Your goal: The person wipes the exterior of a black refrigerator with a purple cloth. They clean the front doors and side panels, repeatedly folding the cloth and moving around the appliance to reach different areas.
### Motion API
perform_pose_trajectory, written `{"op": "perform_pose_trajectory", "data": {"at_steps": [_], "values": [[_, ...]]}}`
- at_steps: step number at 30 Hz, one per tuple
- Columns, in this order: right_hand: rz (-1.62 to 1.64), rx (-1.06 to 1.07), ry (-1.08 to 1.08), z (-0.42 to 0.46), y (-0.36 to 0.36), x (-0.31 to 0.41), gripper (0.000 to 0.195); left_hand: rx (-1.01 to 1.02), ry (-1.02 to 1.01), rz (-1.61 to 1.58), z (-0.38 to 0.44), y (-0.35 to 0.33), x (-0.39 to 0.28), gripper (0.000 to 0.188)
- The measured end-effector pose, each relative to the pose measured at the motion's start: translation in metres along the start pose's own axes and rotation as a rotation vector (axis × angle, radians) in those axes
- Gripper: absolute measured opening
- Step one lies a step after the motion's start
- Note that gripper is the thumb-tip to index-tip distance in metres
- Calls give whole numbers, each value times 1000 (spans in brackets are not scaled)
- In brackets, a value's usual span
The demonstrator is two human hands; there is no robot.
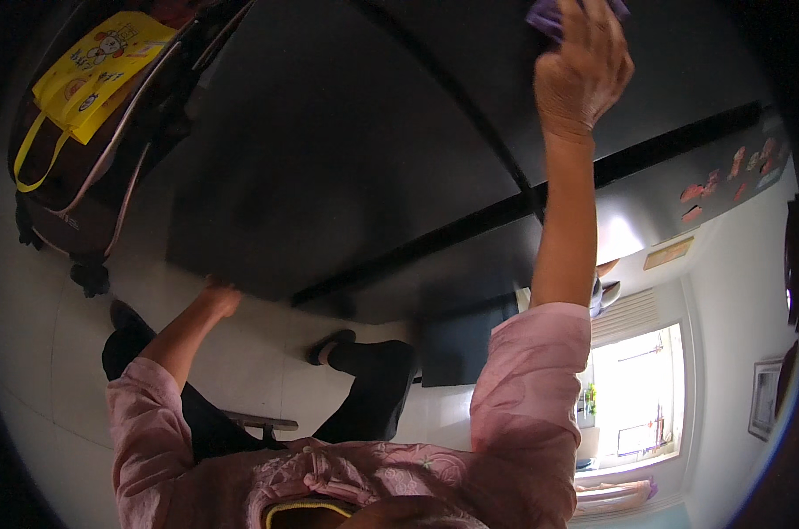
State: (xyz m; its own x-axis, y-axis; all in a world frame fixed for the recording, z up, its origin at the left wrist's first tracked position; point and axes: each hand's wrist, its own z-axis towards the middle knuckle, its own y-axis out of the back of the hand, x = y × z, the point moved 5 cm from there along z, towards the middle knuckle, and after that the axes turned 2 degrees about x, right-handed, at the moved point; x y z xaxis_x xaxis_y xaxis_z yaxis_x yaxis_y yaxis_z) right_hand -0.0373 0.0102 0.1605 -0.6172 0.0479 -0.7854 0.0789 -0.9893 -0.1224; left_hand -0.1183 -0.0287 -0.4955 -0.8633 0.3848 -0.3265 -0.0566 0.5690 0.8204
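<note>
My right hand [581, 89] reaches up at the top of the view and presses a purple cloth [543, 18] against a large dark panelled appliance [333, 139], which looks like a refrigerator. Part of the cloth is cut off by the picture's upper rim. Black seams divide the dark front into several panels. Low on the left, my left hand [225, 297] is at the bottom edge of the dark front. Its fingers are mostly hidden there, so whether they grip the edge cannot be told.
A dark wheeled bag [69, 228] stands left, with a yellow tote bag [102, 73] on it. Small reddish decorations [697, 193] dot the appliance's right side. A dark blue box-like piece [469, 344] and a bright window [637, 390] are beyond. Pale floor tiles [254, 370] lie under my legs.
</note>
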Motion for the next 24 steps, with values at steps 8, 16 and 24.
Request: {"op": "perform_pose_trajectory", "data": {"at_steps": [8,16,24], "values": [[151,20,-195,-48,-3,-93,60,169,45,-43,-8,6,-2,41],[293,33,-161,-118,0,4,54,164,70,-46,-19,16,-5,41],[252,186,337,-136,21,15,46,90,76,-87,-16,11,2,38]]}}
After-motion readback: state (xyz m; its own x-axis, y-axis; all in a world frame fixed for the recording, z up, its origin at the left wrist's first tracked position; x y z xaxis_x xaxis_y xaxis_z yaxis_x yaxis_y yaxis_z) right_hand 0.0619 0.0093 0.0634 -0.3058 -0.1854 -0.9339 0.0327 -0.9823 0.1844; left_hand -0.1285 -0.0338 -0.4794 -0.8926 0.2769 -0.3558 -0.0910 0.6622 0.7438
